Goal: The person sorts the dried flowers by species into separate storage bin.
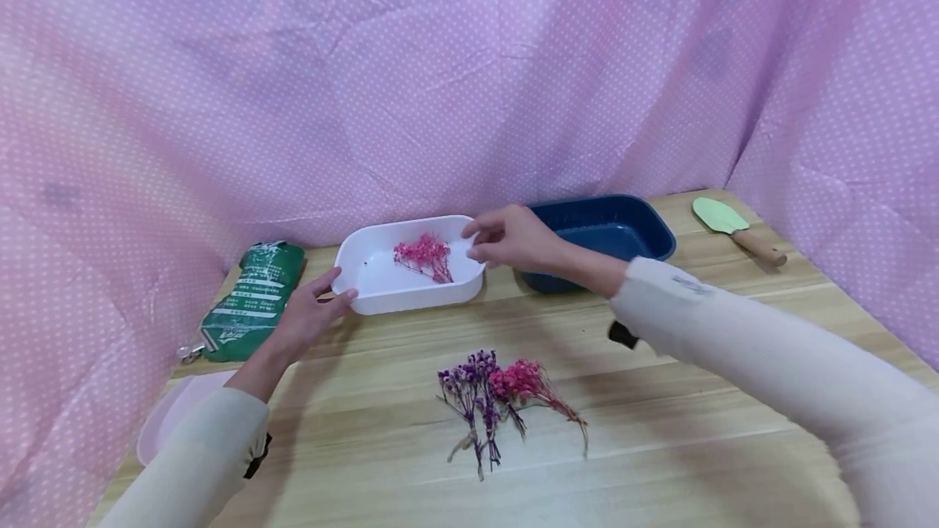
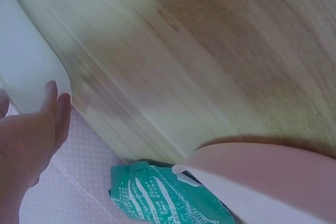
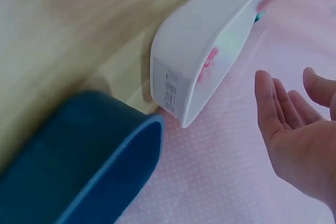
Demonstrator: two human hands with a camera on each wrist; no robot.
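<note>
A white tray (image 1: pixel 418 297) with pink dried flowers (image 1: pixel 428 255) inside stands at the back of the table. The left hand (image 1: pixel 311 316) touches its left end with relaxed fingers; in the left wrist view the hand (image 2: pixel 31 135) lies against the white wall (image 2: pixel 26 51). Over the tray's right end hovers the right hand (image 1: pixel 517 239), fingers loosely extended, holding nothing. The right wrist view shows that hand (image 3: pixel 299 124) apart from the tray (image 3: pixel 184 40). Purple flowers (image 1: pixel 477 385) and a pink bunch (image 1: pixel 522 380) lie side by side at the table's middle.
A dark blue tray (image 1: pixel 601 239) stands right of the white one. Farther right lies a green trowel (image 1: pixel 722 217) with a wooden handle. A green bag (image 1: pixel 253 300) and a pale pink item (image 1: pixel 176 414) are at the left edge. Pink dotted cloth (image 1: pixel 440 88) hangs behind.
</note>
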